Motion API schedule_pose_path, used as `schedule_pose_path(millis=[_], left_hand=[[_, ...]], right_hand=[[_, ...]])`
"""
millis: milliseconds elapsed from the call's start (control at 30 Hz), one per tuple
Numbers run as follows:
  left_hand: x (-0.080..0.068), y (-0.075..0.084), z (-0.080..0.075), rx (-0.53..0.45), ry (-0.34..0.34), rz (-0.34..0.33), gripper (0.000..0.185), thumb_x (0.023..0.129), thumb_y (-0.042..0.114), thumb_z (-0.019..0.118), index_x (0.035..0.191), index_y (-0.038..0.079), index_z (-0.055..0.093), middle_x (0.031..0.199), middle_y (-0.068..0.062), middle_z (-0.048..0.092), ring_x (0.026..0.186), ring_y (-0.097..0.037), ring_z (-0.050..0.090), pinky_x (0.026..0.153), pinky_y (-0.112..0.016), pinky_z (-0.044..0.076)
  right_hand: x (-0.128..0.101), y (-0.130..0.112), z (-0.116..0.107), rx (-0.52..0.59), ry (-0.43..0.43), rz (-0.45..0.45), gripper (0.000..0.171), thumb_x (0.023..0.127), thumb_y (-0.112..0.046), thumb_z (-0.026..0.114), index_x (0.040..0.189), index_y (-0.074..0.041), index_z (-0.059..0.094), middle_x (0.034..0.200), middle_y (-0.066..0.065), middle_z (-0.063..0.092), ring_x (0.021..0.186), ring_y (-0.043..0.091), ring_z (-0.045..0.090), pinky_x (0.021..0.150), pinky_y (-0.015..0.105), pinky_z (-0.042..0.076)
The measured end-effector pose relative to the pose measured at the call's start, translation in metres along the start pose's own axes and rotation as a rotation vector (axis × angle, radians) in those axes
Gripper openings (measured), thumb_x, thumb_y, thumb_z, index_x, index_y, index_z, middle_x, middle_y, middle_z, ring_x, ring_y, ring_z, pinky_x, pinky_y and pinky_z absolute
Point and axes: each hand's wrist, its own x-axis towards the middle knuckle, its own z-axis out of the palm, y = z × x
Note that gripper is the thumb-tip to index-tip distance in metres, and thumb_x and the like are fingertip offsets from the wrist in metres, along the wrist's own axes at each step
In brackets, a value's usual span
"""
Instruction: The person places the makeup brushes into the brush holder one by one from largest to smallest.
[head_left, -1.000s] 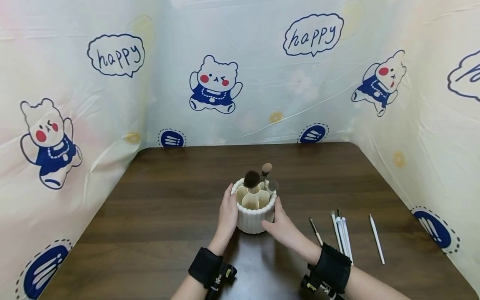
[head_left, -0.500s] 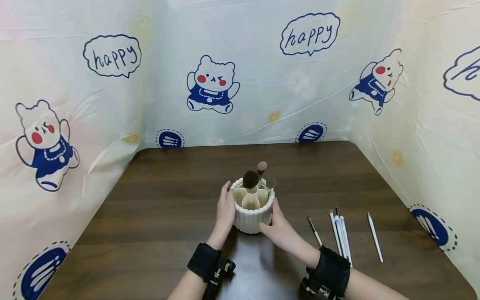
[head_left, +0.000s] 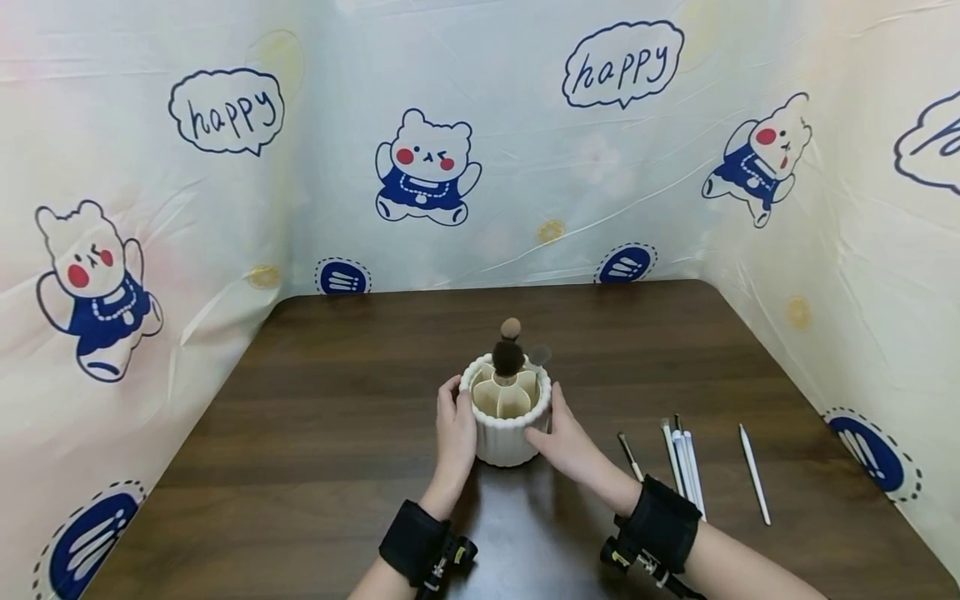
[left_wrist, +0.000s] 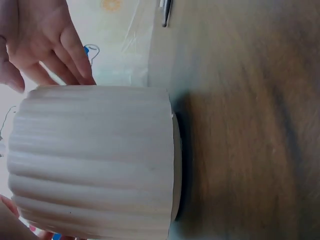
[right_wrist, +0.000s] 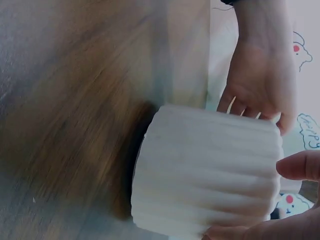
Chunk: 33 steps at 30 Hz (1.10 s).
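A white ribbed makeup brush holder (head_left: 506, 442) stands on the table with inner compartments. Out of its top rise a fluffy dark brush (head_left: 507, 359), a tan-tipped brush (head_left: 511, 328) and a greyish brush (head_left: 539, 357). My left hand (head_left: 454, 429) holds the holder's left side, fingers along the wall. From the right, my right hand (head_left: 570, 450) grips it with the thumb at the front and fingers farther back. The right wrist view shows the left hand (right_wrist: 260, 75) against the far side. Ribbed wall (left_wrist: 95, 160) fills much of the left wrist view.
To the right on the brown wooden table (head_left: 315, 400) lie a thin dark-tipped brush (head_left: 630, 457), several white-handled brushes (head_left: 684, 467) and a separate white stick (head_left: 754, 475). A patterned sheet (head_left: 517, 167) hangs around the table's back and sides.
The brushes have shifted round with the holder's turn: the tan-tipped one has moved left, behind the dark brush. Both hands stay at the holder's sides.
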Motion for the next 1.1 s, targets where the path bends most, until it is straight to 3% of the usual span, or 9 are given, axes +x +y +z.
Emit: schedule_pose_path(millis=[133,400,733,933,1100], left_hand=[[0.008,0.001,-0.001,0.007,-0.015,-0.002,0.043,0.101,0.019,0.037,0.137,-0.004,0.041,0.142,-0.023,0.044,0.133,-0.035,0.041,0.112,-0.050,0.033],[0.013,-0.001,-0.006,0.042,-0.165,-0.069,0.051,0.103,0.030,0.031,0.148,0.006,0.031,0.154,-0.018,0.031,0.143,-0.034,0.028,0.117,-0.051,0.024],[0.002,-0.002,0.002,-0.006,-0.054,-0.017,0.043,0.100,0.020,0.037,0.138,0.001,0.041,0.142,-0.019,0.046,0.132,-0.032,0.045,0.109,-0.048,0.037],[0.004,-0.007,0.004,-0.003,-0.037,-0.004,0.040,0.099,0.016,0.037,0.136,0.000,0.040,0.139,-0.021,0.048,0.129,-0.032,0.047,0.108,-0.048,0.038],[0.005,-0.008,0.005,0.003,-0.035,0.003,0.041,0.099,0.015,0.038,0.136,-0.001,0.040,0.139,-0.022,0.048,0.129,-0.032,0.046,0.108,-0.048,0.037]], right_hand=[[-0.006,0.000,0.003,0.015,0.001,0.011,0.092,0.086,-0.011,0.055,0.147,0.012,-0.010,0.156,0.032,0.000,0.146,0.040,0.006,0.118,0.056,0.013],[-0.013,0.001,0.012,0.034,-0.031,-0.013,0.091,0.087,-0.009,0.055,0.148,0.009,-0.011,0.156,0.031,-0.006,0.146,0.041,0.001,0.118,0.058,0.013],[-0.001,0.006,0.003,-0.010,-0.005,-0.019,0.090,0.084,-0.009,0.053,0.149,0.010,-0.006,0.157,0.030,-0.002,0.147,0.040,0.005,0.118,0.056,0.014],[-0.001,0.008,-0.008,-0.085,0.035,-0.028,0.081,0.084,-0.009,0.054,0.148,0.012,0.008,0.153,0.034,0.018,0.141,0.044,0.024,0.114,0.055,0.027],[0.005,0.016,-0.034,-0.153,0.114,-0.062,0.056,0.087,-0.004,0.054,0.137,0.012,0.038,0.132,0.033,0.050,0.119,0.043,0.053,0.100,0.048,0.046]])
